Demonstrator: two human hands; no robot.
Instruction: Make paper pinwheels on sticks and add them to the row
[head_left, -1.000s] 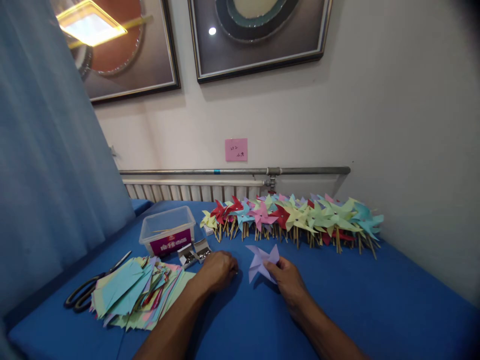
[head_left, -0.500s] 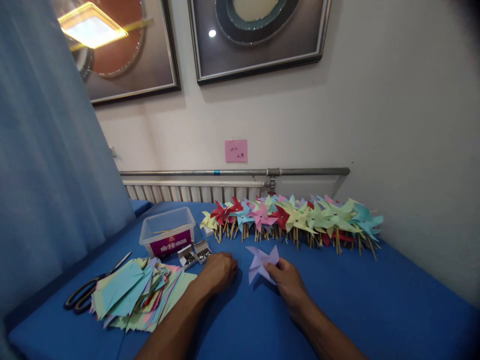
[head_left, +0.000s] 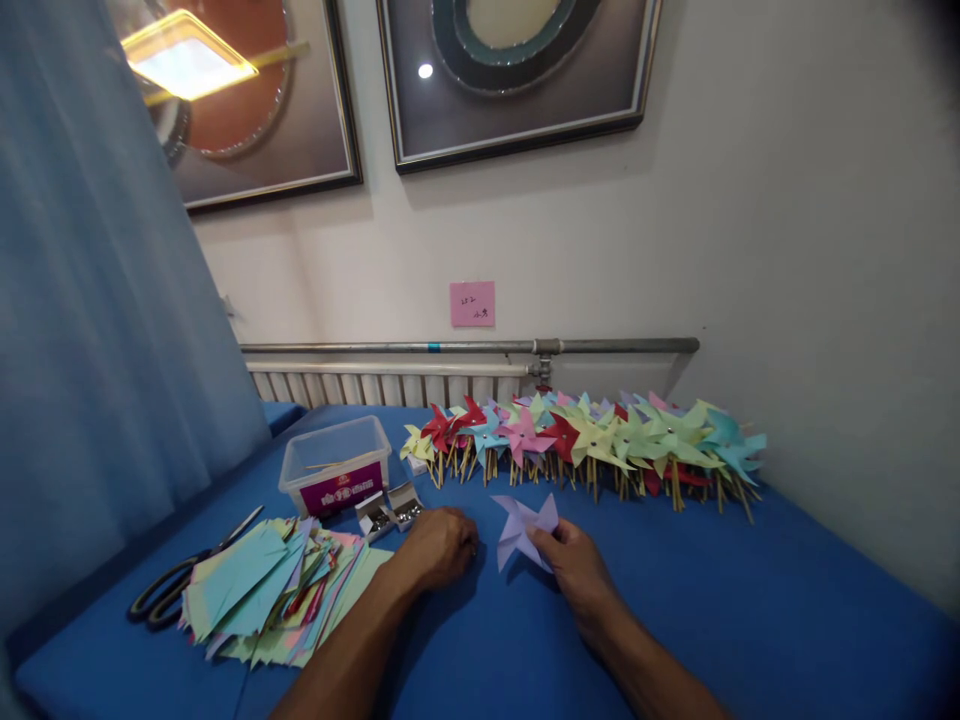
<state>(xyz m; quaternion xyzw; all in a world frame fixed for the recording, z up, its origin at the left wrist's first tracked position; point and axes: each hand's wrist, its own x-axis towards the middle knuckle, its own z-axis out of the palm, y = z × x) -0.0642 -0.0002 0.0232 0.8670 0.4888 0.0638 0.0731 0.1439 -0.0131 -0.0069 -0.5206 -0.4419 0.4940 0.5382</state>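
Note:
A purple paper pinwheel (head_left: 519, 530), its blades folded to the middle, is pinched between the thumb and fingers of my right hand (head_left: 574, 565). No stick shows on it. My left hand (head_left: 442, 547) is closed just to its left, apart from the pinwheel and low over the blue table (head_left: 480, 640). Whatever its fingers hold is hidden or too small to name. Close behind my left hand stand two small open boxes of metal pins (head_left: 391, 510). A stack of cut coloured paper sheets (head_left: 277, 590) lies left of my left forearm.
Finished pinwheels on sticks (head_left: 585, 440) lie in a long row along the back. A clear plastic tub (head_left: 336, 465) with a purple label holds a few thin sticks. Black-handled scissors (head_left: 191, 575) lie at the left, near the blue curtain (head_left: 112, 300). A radiator (head_left: 390, 385) runs behind the table.
My left hand has shifted very slightly to the right. My right hand keeps the purple pinwheel in nearly the same place.

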